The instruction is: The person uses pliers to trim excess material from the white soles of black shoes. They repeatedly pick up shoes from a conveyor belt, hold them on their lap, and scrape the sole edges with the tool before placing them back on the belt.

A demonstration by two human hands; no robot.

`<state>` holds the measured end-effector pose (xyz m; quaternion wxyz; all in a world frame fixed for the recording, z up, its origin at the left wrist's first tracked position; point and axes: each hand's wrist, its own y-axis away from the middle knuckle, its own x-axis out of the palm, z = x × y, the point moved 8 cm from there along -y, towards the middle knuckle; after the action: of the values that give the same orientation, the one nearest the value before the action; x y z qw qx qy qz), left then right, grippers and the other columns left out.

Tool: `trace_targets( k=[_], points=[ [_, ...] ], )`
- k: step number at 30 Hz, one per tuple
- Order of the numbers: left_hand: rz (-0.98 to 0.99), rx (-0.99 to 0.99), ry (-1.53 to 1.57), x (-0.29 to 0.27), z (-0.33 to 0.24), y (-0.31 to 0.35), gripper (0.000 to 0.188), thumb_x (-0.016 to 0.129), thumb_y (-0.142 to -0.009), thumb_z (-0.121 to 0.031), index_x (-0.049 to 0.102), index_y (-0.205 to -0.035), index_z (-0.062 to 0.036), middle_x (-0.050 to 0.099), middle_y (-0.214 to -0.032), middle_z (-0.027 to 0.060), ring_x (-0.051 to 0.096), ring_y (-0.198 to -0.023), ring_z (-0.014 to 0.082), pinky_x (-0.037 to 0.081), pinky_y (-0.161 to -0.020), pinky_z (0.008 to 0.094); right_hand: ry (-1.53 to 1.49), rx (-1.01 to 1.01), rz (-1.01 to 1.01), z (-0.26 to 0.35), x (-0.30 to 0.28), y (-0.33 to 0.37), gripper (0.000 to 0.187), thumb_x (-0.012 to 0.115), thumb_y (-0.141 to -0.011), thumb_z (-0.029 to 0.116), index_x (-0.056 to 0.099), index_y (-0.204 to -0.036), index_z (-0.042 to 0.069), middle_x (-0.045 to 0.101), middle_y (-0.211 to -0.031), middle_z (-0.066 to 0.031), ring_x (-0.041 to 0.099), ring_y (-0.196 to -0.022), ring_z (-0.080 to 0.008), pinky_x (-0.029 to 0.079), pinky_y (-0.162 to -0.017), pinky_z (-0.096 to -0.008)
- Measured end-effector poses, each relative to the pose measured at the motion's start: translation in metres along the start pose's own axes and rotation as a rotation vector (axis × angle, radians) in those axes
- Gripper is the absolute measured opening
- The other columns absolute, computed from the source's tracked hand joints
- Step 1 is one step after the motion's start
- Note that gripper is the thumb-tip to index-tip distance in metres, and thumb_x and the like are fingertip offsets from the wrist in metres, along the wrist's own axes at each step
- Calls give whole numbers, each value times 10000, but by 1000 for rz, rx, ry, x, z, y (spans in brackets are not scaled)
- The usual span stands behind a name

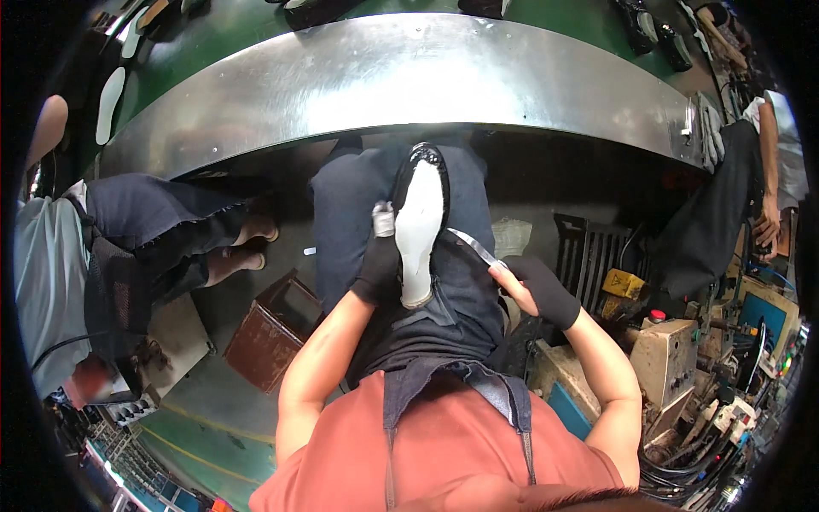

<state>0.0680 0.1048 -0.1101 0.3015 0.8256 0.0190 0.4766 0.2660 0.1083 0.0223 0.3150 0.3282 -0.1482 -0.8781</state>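
No text, label, brand, number or sign could be read anywhere in the view.
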Motion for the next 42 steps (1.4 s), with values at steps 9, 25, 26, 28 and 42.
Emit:
trace_targets(
  k=[9, 25, 26, 28, 42],
  points=[
    [22, 373, -935, -24, -13, -11, 676, 701, -836, -253, 349, -1358, -5, 540, -1211, 142, 535, -1109, 235, 436, -948, 382, 119, -414, -72, 122, -14, -23, 403, 520, -943, 372, 610, -775, 16, 611, -748, -211, 609, -708, -376, 467, -645, -443],
    [167, 470, -1084, 21, -41, 9, 921, 829, -659, -198, 329, -1411, -18, 424, -1403, 160, 385, -1319, 271, 316, -1095, 387, 361, -379, -39, 60, 20, -28, 309, 601, -892, 364, 588, -799, 70, 577, -709, -145, 597, -670, -367, 474, -595, -440],
    [148, 493, -1145, 31, -43, 6, 863, 825, -668, -171, 367, -1384, -21, 478, -1356, 146, 465, -1249, 249, 372, -1051, 375, 255, -389, -46, 59, 20, -23, 360, 539, -937, 365, 567, -771, 46, 595, -740, -172, 584, -658, -368, 466, -567, -429],
    [59, 230, -965, 40, -45, 7, 807, 816, -689, -170, 396, -1360, -18, 516, -1314, 137, 501, -1207, 232, 397, -1026, 361, -17, -240, -141, 15, 36, -20, 364, 514, -958, 357, 563, -781, 43, 595, -705, -139, 593, -623, -314, 463, -557, -388],
    [-244, 307, -860, 49, -494, -111, 364, 548, -935, -321, 598, -1167, -44, 672, -985, 88, 661, -835, 201, 545, -760, 337, -712, 140, -204, -57, 59, -48, 493, 376, -1017, 416, 550, -770, 26, 572, -645, -53, 610, -585, -142, 493, -564, -300]
  ],
)
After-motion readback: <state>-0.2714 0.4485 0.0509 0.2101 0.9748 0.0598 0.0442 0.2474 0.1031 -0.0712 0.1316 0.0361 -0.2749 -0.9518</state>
